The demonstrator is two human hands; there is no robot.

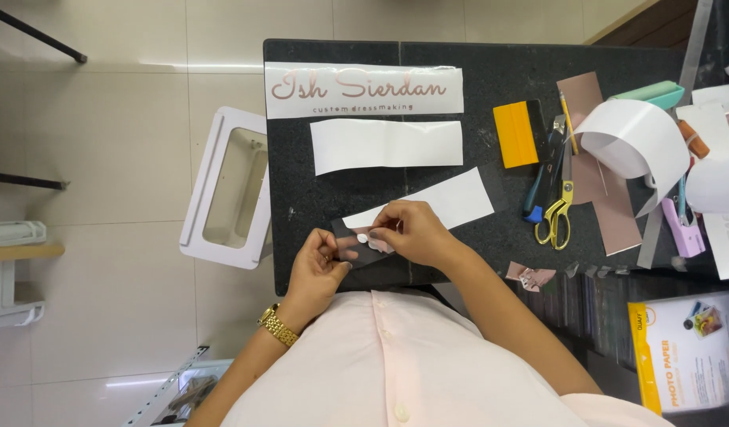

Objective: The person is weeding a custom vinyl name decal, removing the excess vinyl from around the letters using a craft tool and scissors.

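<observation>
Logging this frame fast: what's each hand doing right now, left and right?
Left hand: fingers closed, pinching the edge of the small dark strip.
Right hand: fingertips pinched on the same strip, at its pale bits.

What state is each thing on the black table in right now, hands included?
Left hand: pinching the dark strip's left end.
Right hand: fingertips pressed on the strip.
Dark strip: flat, held by both hands.
Lettered sheet: flat, untouched.
Blank white sheet: flat, slightly creased.
Angled white sheet: partly under the right hand.
Yellow scissors: lying closed.
Orange squeegee: lying flat.
White roll: curled, partly unrolled.
</observation>
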